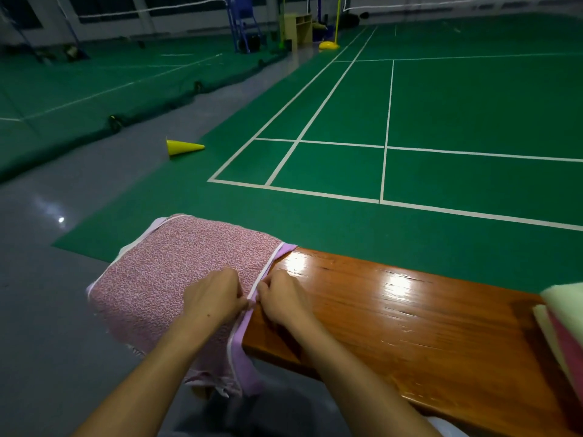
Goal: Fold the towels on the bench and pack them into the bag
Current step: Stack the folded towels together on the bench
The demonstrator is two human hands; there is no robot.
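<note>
Left hand [214, 296]: forearm enters from 7 o'clock, knuckles up, fingers curled down, pinching the white-piped right edge of the pink towel [164, 279]. Right hand [284, 299]: forearm enters from 5 o'clock, fingers curled, gripping the same edge just beside the left hand. Pink towel: draped over the left end of the wooden bench [410, 313], lilac underside showing along the edge. Stacked towels [564, 323]: cream and pink, at 3 o'clock on the bench. Yellow cone [183, 147]: lying on its side on the floor at 11 o'clock.
</note>
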